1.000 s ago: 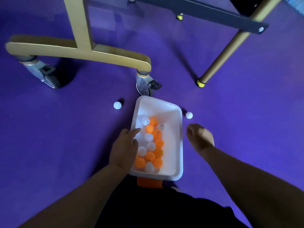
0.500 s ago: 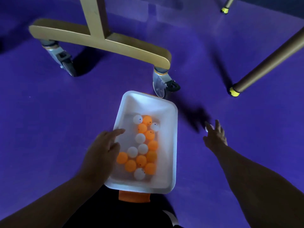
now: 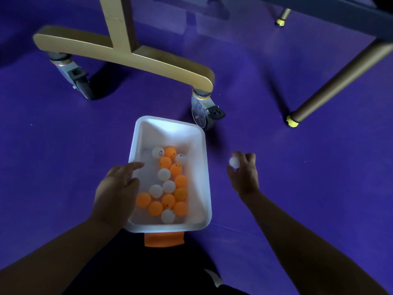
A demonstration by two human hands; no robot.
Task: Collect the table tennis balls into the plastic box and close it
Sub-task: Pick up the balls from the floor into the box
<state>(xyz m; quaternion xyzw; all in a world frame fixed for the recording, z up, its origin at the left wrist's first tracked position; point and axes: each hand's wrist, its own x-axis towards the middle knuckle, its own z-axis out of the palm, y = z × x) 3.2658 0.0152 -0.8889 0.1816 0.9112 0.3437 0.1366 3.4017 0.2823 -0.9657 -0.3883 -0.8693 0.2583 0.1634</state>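
The plastic box (image 3: 201, 179) sits open on the purple floor (image 3: 63, 156) right in front of the crouching person. About fifteen orange and white balls (image 3: 168, 186) are bunched along its right half. The left hand (image 3: 117, 188) rests over the box's left rim with its fingers loose and fairly straight, steadying rather than clamping, as far as I can see. The right hand (image 3: 244, 177) is just off the box's right side, pinching a white ball (image 3: 234, 162) between thumb and fingertips.

These balls are feather-light, hard and smooth. A fingertip pinch is plenty, but dropped from any height one will likely bounce back out, so it wants lowering close to the heap. The box looks thin-walled and light too, easily nudged, so the steadying hand earns its place.

There is open floor to the left and right of the box. The tight spot is its far right corner, where a castor (image 3: 204, 116) under the table's gold foot (image 3: 148, 62) stands almost against the rim. A round leg (image 3: 292, 121) with a yellow tip stands well off to the right. An orange piece (image 3: 163, 238) pokes out under the near edge, possibly the lid, though I cannot tell.
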